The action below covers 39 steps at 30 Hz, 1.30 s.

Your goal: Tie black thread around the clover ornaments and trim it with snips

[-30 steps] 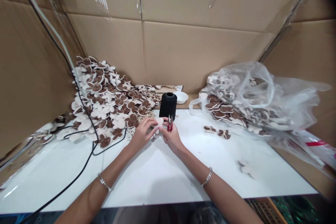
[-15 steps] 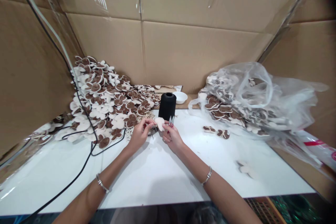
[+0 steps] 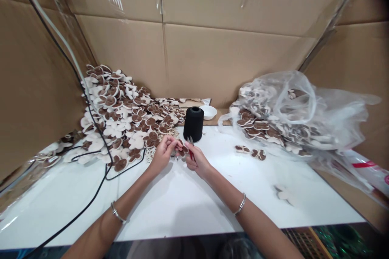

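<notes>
**Item 1, main group:** the left hand and right hand are held close together just in front of the black thread spool, a little toward its left.

**Item 2:** a lobed cream-and-brown piece sits between the two hands, just in front of the spool. Its material is too small to tell. The left hand's fingers are curled and close together, pinching the piece from its left side against the thumb.

**Item 3:** red-handled thread snips are in the right hand, their metal blades pointing up toward the spool. The right hand's fingers are curled in around the handle; the exact grip is too small to tell. The snips touch or nearly touch the piece; which, cannot be told.

**Item 4:** a large heap of similar pieces lies left of the spool.

**Item 5:** a clear plastic bag filled with more pieces lies right of the spool, with two loose pieces just in front of it.

**Item 6:** a white bowl stands just behind the spool.

**Item 7:** a black cable crosses the white table well left of the spool.

**Item 8:** a metal bangle is on each wrist.
</notes>
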### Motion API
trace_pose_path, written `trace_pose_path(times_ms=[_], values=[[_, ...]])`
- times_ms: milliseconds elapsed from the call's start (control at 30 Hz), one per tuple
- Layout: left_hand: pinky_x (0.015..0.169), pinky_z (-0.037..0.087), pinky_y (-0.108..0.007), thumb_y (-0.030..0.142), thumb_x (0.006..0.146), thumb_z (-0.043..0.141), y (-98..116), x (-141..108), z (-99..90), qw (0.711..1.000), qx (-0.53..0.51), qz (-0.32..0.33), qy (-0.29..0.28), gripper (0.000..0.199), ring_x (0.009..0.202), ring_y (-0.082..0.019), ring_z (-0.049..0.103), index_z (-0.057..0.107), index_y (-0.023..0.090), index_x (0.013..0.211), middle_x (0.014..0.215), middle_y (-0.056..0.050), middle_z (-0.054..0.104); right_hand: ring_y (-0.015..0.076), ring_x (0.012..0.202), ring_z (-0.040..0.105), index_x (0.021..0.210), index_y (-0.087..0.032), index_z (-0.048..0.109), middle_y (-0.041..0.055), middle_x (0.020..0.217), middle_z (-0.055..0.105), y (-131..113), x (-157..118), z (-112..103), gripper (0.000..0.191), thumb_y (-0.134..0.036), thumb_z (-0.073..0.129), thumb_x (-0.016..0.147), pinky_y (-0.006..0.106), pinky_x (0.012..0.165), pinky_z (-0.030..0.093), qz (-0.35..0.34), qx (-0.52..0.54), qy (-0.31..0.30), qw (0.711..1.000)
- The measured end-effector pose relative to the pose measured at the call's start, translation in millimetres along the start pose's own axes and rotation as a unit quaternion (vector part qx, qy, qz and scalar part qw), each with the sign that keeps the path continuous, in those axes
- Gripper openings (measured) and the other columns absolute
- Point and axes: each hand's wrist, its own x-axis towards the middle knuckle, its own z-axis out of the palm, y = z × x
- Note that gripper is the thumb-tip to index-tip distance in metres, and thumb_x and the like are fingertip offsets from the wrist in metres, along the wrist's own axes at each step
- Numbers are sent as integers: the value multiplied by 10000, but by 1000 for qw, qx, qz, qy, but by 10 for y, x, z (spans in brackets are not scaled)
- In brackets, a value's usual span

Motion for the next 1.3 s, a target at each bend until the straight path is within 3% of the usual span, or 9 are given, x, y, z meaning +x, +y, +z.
trace_pose_path(times_ms=[167,300,467,633,833,967,1033,1133,1300], values=[[604,499,-245,422,899,554,-12,0,-15,1000,16,-1,-1,247,703,-138,611,456,197,866,775,-1,627,-4,294,204,897,-174,547,-14,649,663,22,-9,8,408,-469,738,688,168,298,96,-18,-44,18,999],[659,491,-263,430,907,531,-43,16,-38,999,31,-14,-12,253,648,-121,603,436,200,862,705,35,581,15,268,176,780,-173,534,-51,457,565,58,36,-35,350,-478,690,709,185,285,99,-50,-61,67,995],[654,459,-258,482,880,543,-55,37,-55,998,61,-23,-2,298,628,-126,584,457,197,862,639,43,561,11,255,203,728,-171,538,-5,516,618,47,64,-57,332,-470,682,715,202,278,92,-75,-70,81,991],[612,439,-235,459,863,576,-55,59,-113,997,63,-31,13,283,585,-115,550,473,195,872,607,54,555,25,260,243,739,-180,532,-69,413,484,35,67,-50,347,-486,694,711,195,291,105,-93,-75,140,983],[613,424,-247,447,896,532,45,12,-131,977,147,-64,-139,286,632,-142,563,607,173,863,674,0,623,11,295,220,775,-201,476,-121,439,371,-65,40,-78,381,-438,754,670,183,319,106,-133,-38,197,971],[821,438,-320,425,966,370,117,-8,-102,952,225,1,-207,484,813,-198,589,664,178,671,770,-57,669,11,305,210,811,-186,522,-133,446,316,-130,25,-119,362,-413,758,654,181,322,101,-127,-35,198,971],[858,427,-335,405,949,415,112,1,-101,949,256,31,-183,439,836,-209,579,632,184,636,742,-51,645,12,305,197,809,-184,537,-137,440,302,-141,29,-139,337,-398,744,652,177,319,94,-115,-31,196,973],[831,439,-328,334,848,577,72,23,-121,956,271,59,-98,160,872,-209,565,619,182,825,862,-48,618,14,303,174,791,-184,548,-142,423,279,-134,45,-162,284,-377,711,660,172,310,82,-85,-36,183,979],[806,444,-313,304,825,590,7,52,-154,966,254,42,-22,155,892,-198,572,587,182,921,930,-49,610,21,304,187,753,-174,565,-136,399,277,-87,72,-184,210,-339,676,689,171,312,100,-82,-90,159,980]])
